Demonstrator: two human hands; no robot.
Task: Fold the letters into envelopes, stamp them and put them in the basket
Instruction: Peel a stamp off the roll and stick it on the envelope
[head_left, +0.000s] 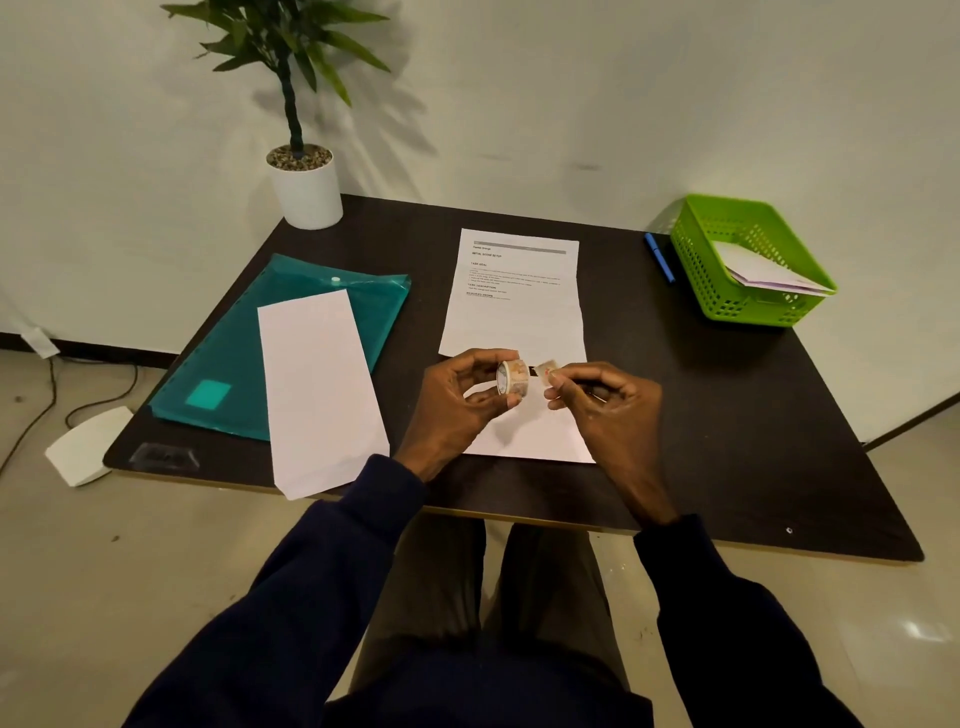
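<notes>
Head view: grips the stamp roll (511, 383) in the left hand (465, 402), fingers curled round it. Pinches the free stamp end (544, 370) between thumb and fingertips of the right hand (605, 402), drawn rightward off the roll. Holds both just above a white envelope (524, 441) lying flat on the desk (727, 415); long axis hidden under the hands. Next step, probably: tear off, press straight down; no sideways reach required. Places the green basket (748, 260) at the far right corner, well apart, nearer the right hand.
</notes>
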